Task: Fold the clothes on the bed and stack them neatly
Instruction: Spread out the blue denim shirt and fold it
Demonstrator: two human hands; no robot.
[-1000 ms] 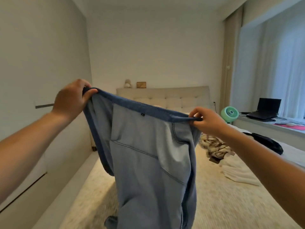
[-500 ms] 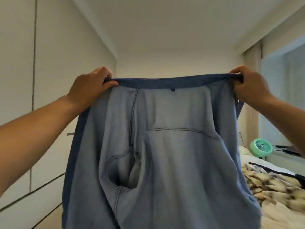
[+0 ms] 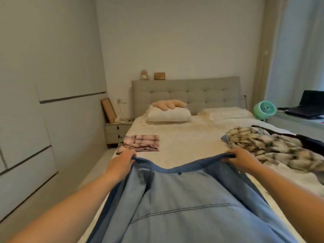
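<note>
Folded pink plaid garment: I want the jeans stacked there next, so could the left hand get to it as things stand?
Probably yes: the left hand is just short of the folded pink plaid garment, nothing between, though it grips the jeans.

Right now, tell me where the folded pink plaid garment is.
The folded pink plaid garment lies at the bed's left edge, beside the nightstand, just beyond the left hand.

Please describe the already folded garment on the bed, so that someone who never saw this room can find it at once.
Start from the bed and go to its left edge, near the nightstand. There the folded garment lies flat, a pink plaid rectangle. The other plaid clothes, cream and dark, lie crumpled on the right side.
</note>
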